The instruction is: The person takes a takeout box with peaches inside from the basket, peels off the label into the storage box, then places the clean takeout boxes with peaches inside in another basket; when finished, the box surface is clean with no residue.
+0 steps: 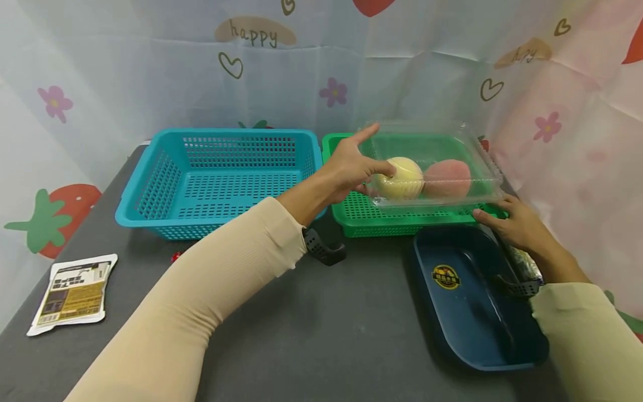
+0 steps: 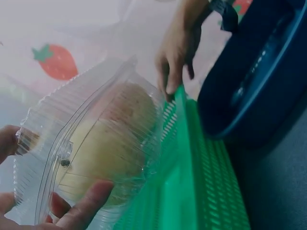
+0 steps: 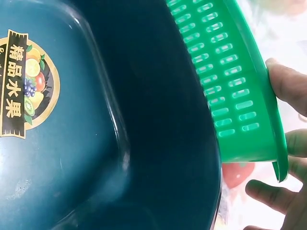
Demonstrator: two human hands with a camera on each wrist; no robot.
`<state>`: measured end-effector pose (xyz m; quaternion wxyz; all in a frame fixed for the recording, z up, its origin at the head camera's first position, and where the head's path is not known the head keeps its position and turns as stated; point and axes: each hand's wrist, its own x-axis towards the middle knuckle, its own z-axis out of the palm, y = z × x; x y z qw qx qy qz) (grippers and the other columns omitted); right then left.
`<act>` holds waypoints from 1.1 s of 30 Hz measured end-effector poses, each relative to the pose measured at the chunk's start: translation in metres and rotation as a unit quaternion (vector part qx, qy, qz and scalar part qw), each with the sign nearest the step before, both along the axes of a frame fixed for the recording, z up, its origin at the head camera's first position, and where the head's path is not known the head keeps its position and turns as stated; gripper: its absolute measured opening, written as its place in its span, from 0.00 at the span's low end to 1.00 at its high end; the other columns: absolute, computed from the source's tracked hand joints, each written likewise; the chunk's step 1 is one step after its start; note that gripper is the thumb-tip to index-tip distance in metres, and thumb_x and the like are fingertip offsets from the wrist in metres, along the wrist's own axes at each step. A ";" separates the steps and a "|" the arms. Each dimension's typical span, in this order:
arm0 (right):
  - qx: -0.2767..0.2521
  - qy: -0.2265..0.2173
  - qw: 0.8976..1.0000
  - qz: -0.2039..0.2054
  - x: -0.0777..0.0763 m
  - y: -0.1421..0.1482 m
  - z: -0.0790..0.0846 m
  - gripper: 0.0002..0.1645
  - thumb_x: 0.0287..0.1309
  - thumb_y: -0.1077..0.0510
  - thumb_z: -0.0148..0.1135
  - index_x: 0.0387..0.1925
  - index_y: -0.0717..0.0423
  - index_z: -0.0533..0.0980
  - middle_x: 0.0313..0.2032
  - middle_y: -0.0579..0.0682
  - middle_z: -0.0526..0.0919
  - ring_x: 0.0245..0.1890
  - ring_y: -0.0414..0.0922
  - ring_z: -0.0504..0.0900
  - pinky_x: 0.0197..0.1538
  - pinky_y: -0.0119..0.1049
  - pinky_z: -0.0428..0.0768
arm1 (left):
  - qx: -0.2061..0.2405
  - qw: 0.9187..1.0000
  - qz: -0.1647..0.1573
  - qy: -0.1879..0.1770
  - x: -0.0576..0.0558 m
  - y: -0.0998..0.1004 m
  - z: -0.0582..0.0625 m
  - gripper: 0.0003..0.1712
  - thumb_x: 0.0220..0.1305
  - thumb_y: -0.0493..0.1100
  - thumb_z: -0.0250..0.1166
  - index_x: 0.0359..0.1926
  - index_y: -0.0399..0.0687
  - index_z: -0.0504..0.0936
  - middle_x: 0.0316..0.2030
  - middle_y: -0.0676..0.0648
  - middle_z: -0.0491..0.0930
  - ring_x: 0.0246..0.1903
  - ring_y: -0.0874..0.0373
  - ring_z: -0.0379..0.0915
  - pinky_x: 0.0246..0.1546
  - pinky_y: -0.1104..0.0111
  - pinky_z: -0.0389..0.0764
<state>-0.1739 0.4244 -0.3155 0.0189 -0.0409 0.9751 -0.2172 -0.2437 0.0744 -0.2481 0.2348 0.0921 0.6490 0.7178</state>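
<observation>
My left hand [image 1: 346, 167] holds a clear plastic clamshell box [image 1: 482, 162] by its left end, tilted above the green basket [image 1: 402, 226]. Inside the box lie a round pale-yellow fruit [image 1: 408, 187] and a pink one [image 1: 447, 178]; their exact kind is unclear through the plastic. In the left wrist view, a thumb and fingers [image 2: 88, 201] lie against the box [image 2: 33, 148]. At the green basket's front right corner, my right hand [image 1: 522, 226] grips the rim, as the right wrist view shows with the fingers [image 3: 290, 88] at the green edge [image 3: 276, 120].
A blue basket [image 1: 221, 226] stands to the left, touching the green one. The dark-blue basin [image 1: 467, 312] sits under my right forearm, with something shiny and silvery [image 1: 524, 262] beside it. A white and gold packet [image 1: 75, 293] lies at the table's left; a curtain hangs behind.
</observation>
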 end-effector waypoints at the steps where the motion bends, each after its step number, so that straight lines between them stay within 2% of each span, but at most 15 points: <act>1: -0.002 -0.003 1.000 -0.001 0.000 0.000 0.000 0.42 0.68 0.43 0.53 0.63 0.77 0.63 0.66 0.76 0.53 0.62 0.76 0.53 0.56 0.72 0.55 | -0.002 1.000 0.002 0.000 -0.002 0.001 -0.003 0.55 0.52 0.28 0.71 0.73 0.72 0.58 0.74 0.53 0.44 0.61 0.30 0.60 0.28 0.55 0.82; 5: -0.015 -0.008 1.000 0.002 0.000 -0.001 0.001 0.42 0.68 0.43 0.53 0.64 0.76 0.62 0.70 0.73 0.46 0.65 0.75 0.47 0.58 0.72 0.52 | -0.005 1.000 0.013 -0.002 -0.011 0.006 -0.013 0.55 0.53 0.28 0.71 0.73 0.72 0.57 0.74 0.52 0.43 0.62 0.30 0.58 0.30 0.55 0.83; 11: -0.023 -0.004 1.000 0.001 0.000 -0.001 0.001 0.41 0.68 0.44 0.54 0.63 0.78 0.62 0.70 0.73 0.45 0.66 0.74 0.45 0.58 0.71 0.52 | -0.014 0.999 0.028 -0.008 -0.020 0.011 -0.030 0.55 0.53 0.27 0.70 0.74 0.71 0.56 0.74 0.49 0.44 0.57 0.38 0.65 0.28 0.54 0.83; 13: -0.021 -0.005 1.000 -0.001 0.000 -0.001 0.001 0.42 0.68 0.43 0.54 0.63 0.78 0.62 0.70 0.73 0.45 0.66 0.74 0.46 0.58 0.71 0.52 | -0.023 0.999 0.031 -0.013 -0.023 0.013 -0.036 0.56 0.53 0.27 0.70 0.74 0.70 0.55 0.74 0.48 0.43 0.49 0.44 0.71 0.28 0.54 0.83; 14: -0.021 -0.006 1.000 -0.002 0.000 -0.001 0.001 0.42 0.68 0.43 0.54 0.63 0.78 0.62 0.70 0.73 0.45 0.66 0.74 0.46 0.58 0.71 0.52 | -0.025 0.999 0.032 -0.017 -0.024 0.013 -0.038 0.55 0.53 0.27 0.70 0.74 0.70 0.55 0.74 0.48 0.44 0.41 0.48 0.73 0.28 0.53 0.83; 16: -0.020 -0.008 1.000 -0.003 0.000 -0.001 0.000 0.42 0.68 0.43 0.54 0.63 0.78 0.62 0.70 0.73 0.45 0.66 0.74 0.46 0.58 0.71 0.53 | -0.029 0.999 0.033 -0.022 -0.026 0.015 -0.043 0.56 0.53 0.26 0.69 0.74 0.69 0.55 0.74 0.48 0.44 0.26 0.55 0.69 0.27 0.53 0.82; 20: -0.020 -0.014 1.000 -0.005 0.000 -0.001 -0.001 0.42 0.68 0.43 0.53 0.64 0.77 0.61 0.70 0.72 0.43 0.66 0.74 0.45 0.58 0.72 0.52 | -0.032 0.999 0.031 -0.029 -0.029 0.017 -0.052 0.55 0.53 0.26 0.69 0.75 0.67 0.55 0.74 0.45 0.44 0.13 0.58 0.59 0.27 0.53 0.82; 23: -0.019 -0.018 1.000 -0.006 0.000 -0.002 -0.001 0.43 0.68 0.43 0.52 0.65 0.77 0.60 0.71 0.72 0.43 0.66 0.74 0.45 0.58 0.72 0.52 | -0.041 0.998 0.029 -0.030 -0.031 0.018 -0.058 0.55 0.53 0.26 0.69 0.75 0.67 0.54 0.73 0.42 0.47 0.19 0.56 0.73 0.27 0.54 0.82; 24: -0.018 -0.020 1.000 -0.006 0.000 -0.002 -0.001 0.43 0.68 0.42 0.52 0.65 0.77 0.60 0.71 0.72 0.43 0.66 0.74 0.45 0.58 0.72 0.52 | -0.044 0.998 0.029 -0.031 -0.031 0.018 -0.059 0.55 0.54 0.26 0.69 0.75 0.67 0.54 0.73 0.41 0.48 0.20 0.54 0.74 0.27 0.54 0.82; 27: -0.017 -0.022 1.000 -0.007 0.000 -0.003 -0.001 0.43 0.68 0.42 0.52 0.65 0.77 0.60 0.71 0.72 0.42 0.66 0.74 0.44 0.58 0.72 0.52 | -0.053 0.998 0.026 -0.031 -0.033 0.020 -0.063 0.55 0.54 0.27 0.69 0.75 0.67 0.54 0.72 0.41 0.48 0.35 0.48 0.80 0.26 0.53 0.82; 30: -0.020 -0.024 0.999 -0.008 0.000 -0.003 -0.001 0.43 0.69 0.42 0.52 0.65 0.77 0.59 0.71 0.71 0.41 0.67 0.74 0.43 0.58 0.72 0.51 | -0.067 0.997 0.015 -0.031 -0.034 0.022 -0.065 0.54 0.55 0.27 0.69 0.75 0.67 0.53 0.73 0.42 0.47 0.47 0.42 0.76 0.26 0.53 0.82; 33: -0.024 -0.022 0.999 -0.008 0.001 -0.003 -0.001 0.43 0.69 0.43 0.52 0.65 0.77 0.59 0.71 0.71 0.41 0.67 0.74 0.43 0.58 0.72 0.51 | -0.082 0.996 0.004 -0.033 -0.035 0.024 -0.066 0.54 0.56 0.28 0.68 0.75 0.68 0.53 0.73 0.42 0.46 0.55 0.39 0.71 0.26 0.54 0.82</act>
